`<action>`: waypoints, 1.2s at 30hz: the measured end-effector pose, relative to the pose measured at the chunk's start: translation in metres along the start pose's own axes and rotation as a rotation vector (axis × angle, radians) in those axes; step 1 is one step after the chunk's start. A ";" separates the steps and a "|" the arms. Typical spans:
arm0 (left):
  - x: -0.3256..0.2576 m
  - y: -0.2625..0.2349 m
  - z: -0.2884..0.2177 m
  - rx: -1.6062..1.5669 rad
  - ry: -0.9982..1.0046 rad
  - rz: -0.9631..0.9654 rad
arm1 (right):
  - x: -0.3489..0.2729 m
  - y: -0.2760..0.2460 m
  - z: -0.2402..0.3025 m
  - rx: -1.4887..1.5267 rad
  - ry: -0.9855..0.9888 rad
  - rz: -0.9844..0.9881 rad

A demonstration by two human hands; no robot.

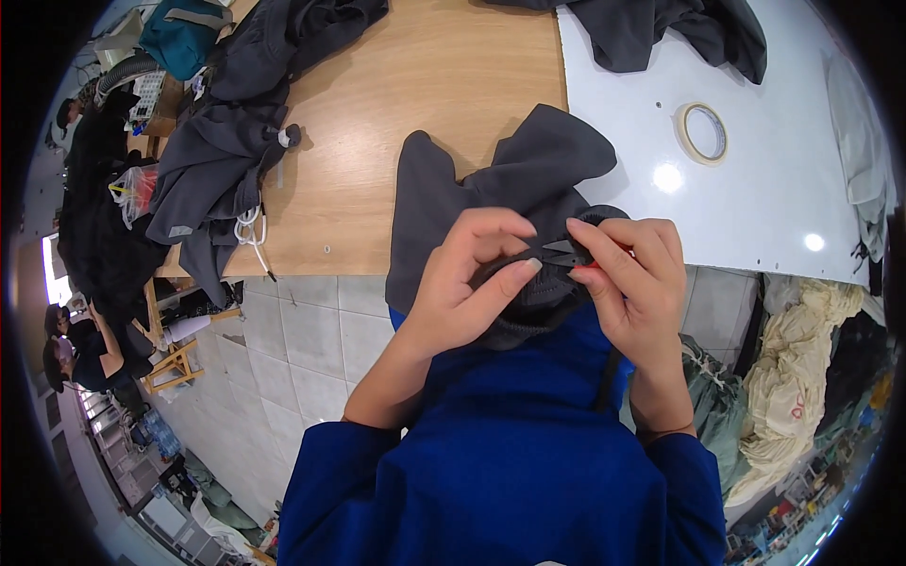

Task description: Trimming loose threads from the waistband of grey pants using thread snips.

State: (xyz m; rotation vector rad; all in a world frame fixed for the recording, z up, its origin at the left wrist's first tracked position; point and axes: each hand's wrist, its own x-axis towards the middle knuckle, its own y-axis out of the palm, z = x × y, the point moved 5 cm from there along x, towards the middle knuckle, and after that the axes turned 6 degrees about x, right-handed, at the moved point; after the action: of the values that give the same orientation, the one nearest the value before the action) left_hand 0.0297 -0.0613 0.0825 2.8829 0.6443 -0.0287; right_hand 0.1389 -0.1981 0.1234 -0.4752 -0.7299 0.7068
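A dark grey garment lies over the table's front edge, its gathered, stitched opening drawn up close in front of me. My left hand has its fingers curled on the cloth at that opening, thumb towards the right. In my right hand is a pair of thread snips with dark pointed blades and a bit of red at the handle. The blades point left, over the cloth, and their tips are near my left thumb. Whether a thread lies between them is too small to tell.
More dark grey garments with a white cord lie on the wooden table at left. A roll of tape rests on the white tabletop. Cream sacks stand at right; other people are at far left.
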 end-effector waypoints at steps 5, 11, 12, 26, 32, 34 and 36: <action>0.003 -0.007 0.000 0.221 0.149 0.027 | -0.005 -0.001 -0.007 0.067 0.041 -0.022; 0.008 -0.011 0.002 0.296 0.212 0.119 | -0.016 -0.001 -0.017 0.164 0.163 -0.054; 0.008 -0.011 0.001 0.291 0.247 0.151 | -0.018 0.000 -0.017 0.182 0.177 -0.047; -0.005 -0.014 0.005 0.188 0.238 0.011 | -0.020 -0.005 -0.011 0.235 0.174 -0.008; -0.004 -0.015 0.010 0.112 0.243 0.051 | -0.012 0.001 -0.002 0.154 0.005 0.049; -0.003 -0.013 0.010 0.049 0.256 0.009 | -0.011 0.003 0.001 0.102 -0.052 0.059; 0.001 -0.013 0.012 0.037 0.254 0.022 | -0.010 0.003 0.003 0.050 -0.070 0.043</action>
State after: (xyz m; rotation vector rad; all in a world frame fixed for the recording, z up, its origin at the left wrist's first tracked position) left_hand 0.0249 -0.0515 0.0688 2.9549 0.6594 0.3364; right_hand 0.1302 -0.2029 0.1193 -0.4232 -0.7673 0.7834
